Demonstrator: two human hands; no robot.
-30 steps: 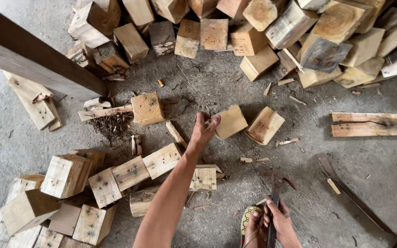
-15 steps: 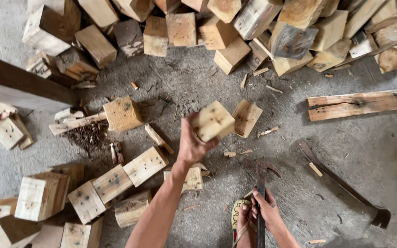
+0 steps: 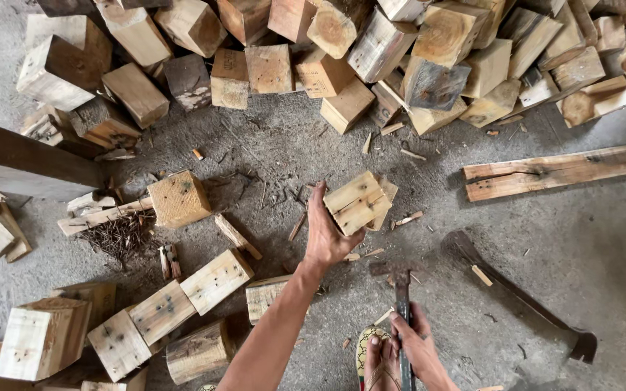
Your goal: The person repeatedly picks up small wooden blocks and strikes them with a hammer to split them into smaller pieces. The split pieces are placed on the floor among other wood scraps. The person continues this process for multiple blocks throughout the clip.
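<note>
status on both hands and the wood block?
Left hand gripping pale wood block, lifted off the floor. Right hand closed on hammer, head low by the foot. Scraps and another block beneath; nothing between block and hammer.

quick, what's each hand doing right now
Left hand: closed on a pale wooden block, lifted off the floor.
Right hand: closed around the handle of a hammer.

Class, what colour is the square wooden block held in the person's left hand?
Pale yellowish tan square wooden block, with darker cracks; seen in the head view.
</note>
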